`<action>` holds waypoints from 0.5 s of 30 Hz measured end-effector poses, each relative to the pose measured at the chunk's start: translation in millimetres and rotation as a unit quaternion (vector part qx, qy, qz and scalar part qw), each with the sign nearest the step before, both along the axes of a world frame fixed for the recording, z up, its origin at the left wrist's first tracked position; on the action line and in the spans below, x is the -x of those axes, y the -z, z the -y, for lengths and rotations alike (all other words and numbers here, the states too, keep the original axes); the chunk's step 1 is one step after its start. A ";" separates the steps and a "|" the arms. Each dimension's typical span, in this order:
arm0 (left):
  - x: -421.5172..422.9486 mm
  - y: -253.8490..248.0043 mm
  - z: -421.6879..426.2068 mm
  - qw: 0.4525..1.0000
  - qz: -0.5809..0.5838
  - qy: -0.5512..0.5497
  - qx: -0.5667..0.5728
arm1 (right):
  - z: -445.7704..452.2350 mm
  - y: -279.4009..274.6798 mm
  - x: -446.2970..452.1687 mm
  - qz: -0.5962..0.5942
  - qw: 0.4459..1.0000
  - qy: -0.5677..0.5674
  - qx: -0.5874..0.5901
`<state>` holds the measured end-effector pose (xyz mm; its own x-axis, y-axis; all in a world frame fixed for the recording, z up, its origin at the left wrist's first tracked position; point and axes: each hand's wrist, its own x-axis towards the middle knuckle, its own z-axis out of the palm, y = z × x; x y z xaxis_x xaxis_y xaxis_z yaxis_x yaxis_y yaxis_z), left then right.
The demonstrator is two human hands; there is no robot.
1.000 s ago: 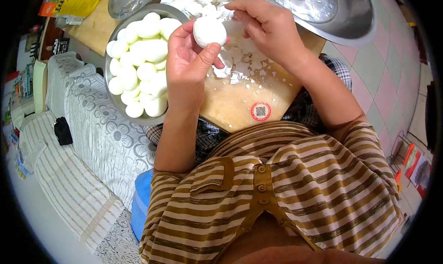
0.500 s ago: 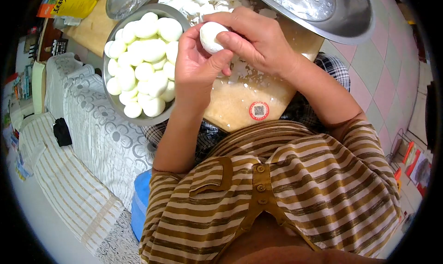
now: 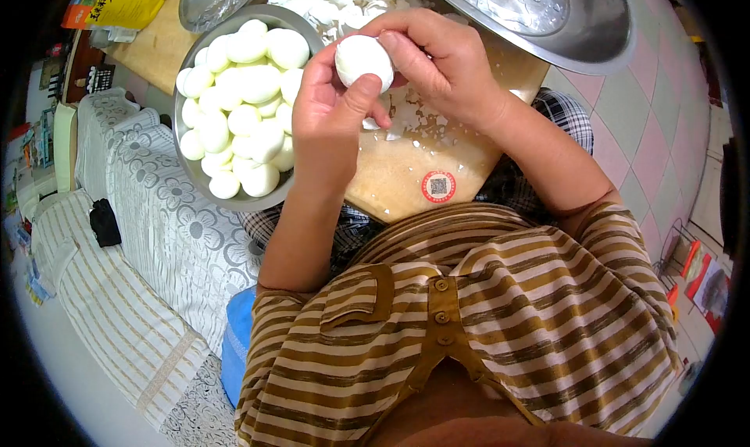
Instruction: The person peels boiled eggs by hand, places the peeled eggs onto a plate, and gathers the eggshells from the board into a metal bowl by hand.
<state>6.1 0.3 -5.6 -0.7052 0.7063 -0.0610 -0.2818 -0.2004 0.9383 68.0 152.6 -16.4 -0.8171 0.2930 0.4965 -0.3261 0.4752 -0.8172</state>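
Between my two hands is a white egg point(image 3: 363, 61), held above the wooden board point(image 3: 394, 185). My left hand point(image 3: 332, 107) cups it from the left, with the thumb pressed on its lower side. The fingers of my right hand point(image 3: 445, 68) close on its upper right side, thumb near the top. To the left stands a steel bowl point(image 3: 234, 203) heaped with peeled eggs point(image 3: 245, 121). Bits of shell point(image 3: 422, 127) lie scattered on the board below my hands, and a pile of white shells point(image 3: 336, 2) sits just beyond them.
A large steel basin point(image 3: 601, 33) stands at the far right with a shiny wet surface inside. Behind the bowl is a smaller metal dish point(image 3: 211, 2) holding clear plastic. A yellow packet point(image 3: 129, 3) lies at the far left. A round red sticker point(image 3: 438, 187) marks the board's near end.
The egg has turned in my hands and shows a broader, rounder face. My left thumb has moved onto it, and my right thumb has shifted up towards its top.
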 end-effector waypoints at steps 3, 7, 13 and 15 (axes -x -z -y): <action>2.3 -3.1 -0.6 1.000 0.021 -0.004 0.004 | -4.2 4.3 1.6 0.018 1.000 0.015 0.007; 9.6 1.4 5.5 0.999 0.043 0.011 -0.009 | -5.3 1.8 2.1 0.033 0.997 0.065 -0.039; 14.6 1.8 8.2 0.996 0.073 0.033 -0.041 | -11.5 17.9 9.0 0.007 0.981 0.123 -0.149; 15.6 2.8 9.0 0.996 0.071 0.034 -0.046 | -14.4 21.7 9.2 0.024 0.980 0.127 -0.154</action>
<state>-9.5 -8.6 -8.4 -0.6449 0.7590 -0.0898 -0.4255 -0.2590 0.8671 58.9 167.1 -38.1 -0.7622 0.3321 0.5557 -0.1307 0.7617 -0.6346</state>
